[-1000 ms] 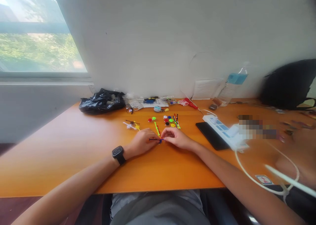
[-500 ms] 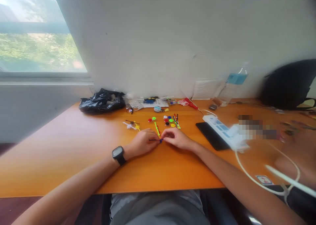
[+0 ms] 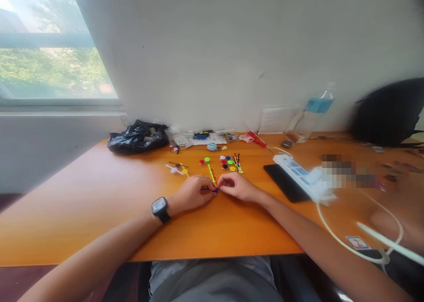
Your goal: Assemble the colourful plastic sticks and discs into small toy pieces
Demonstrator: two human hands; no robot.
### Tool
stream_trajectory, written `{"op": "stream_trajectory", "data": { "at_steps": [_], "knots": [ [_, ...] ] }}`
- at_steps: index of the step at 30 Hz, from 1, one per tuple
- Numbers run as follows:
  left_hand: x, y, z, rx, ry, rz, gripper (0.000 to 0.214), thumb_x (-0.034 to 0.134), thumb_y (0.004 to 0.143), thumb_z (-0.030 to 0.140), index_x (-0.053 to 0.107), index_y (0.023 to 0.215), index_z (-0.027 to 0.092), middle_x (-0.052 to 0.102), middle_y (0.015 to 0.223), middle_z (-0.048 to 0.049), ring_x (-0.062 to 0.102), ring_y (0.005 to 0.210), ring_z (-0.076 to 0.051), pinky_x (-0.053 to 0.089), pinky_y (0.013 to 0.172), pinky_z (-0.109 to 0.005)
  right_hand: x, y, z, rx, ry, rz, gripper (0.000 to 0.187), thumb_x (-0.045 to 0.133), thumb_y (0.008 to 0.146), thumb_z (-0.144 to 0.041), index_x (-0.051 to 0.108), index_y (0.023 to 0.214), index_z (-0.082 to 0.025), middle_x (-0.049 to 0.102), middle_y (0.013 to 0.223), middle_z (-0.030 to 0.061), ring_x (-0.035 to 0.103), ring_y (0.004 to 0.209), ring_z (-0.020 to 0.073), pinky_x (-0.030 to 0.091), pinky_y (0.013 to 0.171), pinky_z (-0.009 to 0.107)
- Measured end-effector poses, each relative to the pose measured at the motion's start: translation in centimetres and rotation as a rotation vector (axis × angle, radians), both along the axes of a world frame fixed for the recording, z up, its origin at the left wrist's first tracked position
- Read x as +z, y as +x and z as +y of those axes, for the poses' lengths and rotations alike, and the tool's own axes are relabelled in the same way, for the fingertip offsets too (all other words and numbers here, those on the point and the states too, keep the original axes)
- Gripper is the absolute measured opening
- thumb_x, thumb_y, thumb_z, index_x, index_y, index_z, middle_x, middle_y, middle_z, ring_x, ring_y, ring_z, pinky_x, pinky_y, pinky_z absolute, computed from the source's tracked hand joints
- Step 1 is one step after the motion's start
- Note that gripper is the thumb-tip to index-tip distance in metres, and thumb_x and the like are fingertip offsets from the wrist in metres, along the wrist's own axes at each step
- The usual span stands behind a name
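Note:
My left hand [image 3: 194, 193], with a black watch [image 3: 160, 207] at the wrist, pinches a small blue plastic piece [image 3: 216, 190] just above the table. A thin dark blue stick-like part of it shows between the fingers. On its other side my right hand [image 3: 239, 188] is closed, thumb and index fingertips together at the piece's right end. Just beyond the fingertips lies a yellow-green plastic stick [image 3: 212, 174] beside a red one. Farther left rest white, yellow and brown pieces [image 3: 178, 168]. Several coloured discs [image 3: 228, 162] and a bunch of coloured sticks [image 3: 237, 164] lie beyond my right hand.
A black plastic bag [image 3: 137, 137] sits at the back left of the wooden table [image 3: 109, 213]. To the right are a black phone [image 3: 286, 185], a white power strip [image 3: 296, 173] with a cable, a bottle [image 3: 314, 112] and a black bag [image 3: 387, 112]. Another person's arm is blurred at far right.
Both hands stay together at the blue piece, with only slight finger movement. Its dark stick-like part has shifted slightly. The view has moved a little.

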State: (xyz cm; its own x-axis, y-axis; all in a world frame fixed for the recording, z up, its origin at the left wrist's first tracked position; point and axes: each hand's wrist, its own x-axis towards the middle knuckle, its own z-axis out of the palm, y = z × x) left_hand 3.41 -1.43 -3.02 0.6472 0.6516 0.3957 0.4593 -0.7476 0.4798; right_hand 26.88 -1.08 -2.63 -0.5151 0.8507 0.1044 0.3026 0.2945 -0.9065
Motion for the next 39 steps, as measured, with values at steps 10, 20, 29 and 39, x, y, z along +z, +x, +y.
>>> {"op": "stream_trajectory", "data": {
  "at_steps": [10,20,29,39],
  "knots": [
    [-0.4,0.2,0.0,-0.005,0.026,-0.019,0.011,0.073,0.091,0.024,0.069,0.081,0.021,0.076,0.09,-0.0015,0.068,0.082,-0.017,0.048,0.074,-0.028,-0.7,0.0,0.0,0.009,0.029,-0.019,0.009,0.069,0.082,-0.026,0.07,0.085,-0.017,0.066,0.076,0.0008,0.057,0.07,0.0158,0.042,0.067,0.027],
    [-0.8,0.1,-0.1,-0.005,0.078,-0.023,0.003,0.072,0.091,0.023,0.07,0.09,0.023,0.075,0.091,-0.0019,0.067,0.086,-0.019,0.049,0.079,-0.031,1.1,0.2,-0.5,-0.093,0.37,-0.325,0.039,0.051,0.107,-0.041,0.077,0.088,-0.02,0.065,0.089,0.0052,0.058,0.079,0.0174,0.044,0.075,0.031],
    [-0.6,-0.1,-0.3,0.048,0.116,0.012,0.005,0.07,0.093,0.029,0.073,0.094,0.025,0.075,0.091,-0.0033,0.07,0.085,-0.02,0.051,0.076,-0.031,1.3,0.3,-0.8,-0.063,0.401,-0.324,0.041,0.04,0.112,-0.043,0.076,0.121,-0.026,0.069,0.121,0.0085,0.064,0.106,0.0234,0.048,0.098,0.037],
    [-0.1,-0.3,-0.5,0.117,0.076,-0.043,0.037,0.08,0.083,0.039,0.07,0.116,0.027,0.078,0.103,-0.0039,0.073,0.092,-0.024,0.055,0.084,-0.036,1.0,-0.2,-0.1,0.009,0.41,-0.187,0.048,0.035,0.113,-0.049,0.074,0.122,-0.024,0.074,0.126,0.0088,0.063,0.113,0.0255,0.043,0.105,0.039]
  ]
}}
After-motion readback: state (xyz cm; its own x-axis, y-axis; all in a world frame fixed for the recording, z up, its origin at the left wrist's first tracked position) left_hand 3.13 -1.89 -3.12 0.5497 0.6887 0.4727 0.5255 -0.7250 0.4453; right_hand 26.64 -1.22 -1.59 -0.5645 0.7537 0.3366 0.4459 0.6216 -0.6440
